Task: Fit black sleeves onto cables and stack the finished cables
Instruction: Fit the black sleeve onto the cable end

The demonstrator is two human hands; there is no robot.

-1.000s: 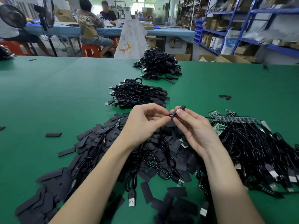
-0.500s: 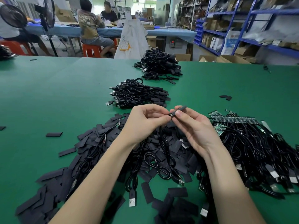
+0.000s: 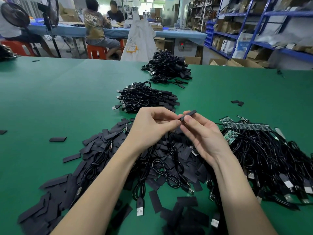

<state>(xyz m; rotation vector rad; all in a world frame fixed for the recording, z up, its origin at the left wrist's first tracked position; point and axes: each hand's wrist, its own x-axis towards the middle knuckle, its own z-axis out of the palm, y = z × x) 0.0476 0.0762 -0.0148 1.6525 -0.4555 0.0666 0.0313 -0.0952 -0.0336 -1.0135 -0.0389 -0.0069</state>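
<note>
Neither hand has shifted noticeably: the right hand (image 3: 201, 134) pinches the black sleeve (image 3: 188, 115), its long axis rising up-right, while the left hand (image 3: 152, 126) pinches the cable end at its lower-left mouth.

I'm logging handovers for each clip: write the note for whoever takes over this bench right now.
Left hand: fingertips pinched at the near end of the sleeve; what they hold is hidden.
Right hand: pinches that sleeve, held above the table.
Loose sleeves lie spread under both arms. Unsleeved cables with green boards sit to the right.
Done: two stacks of finished cables, one near, one farther back.
Left: finish this sleeve, add the cable to a stack, then work through the right-hand pile.
</note>
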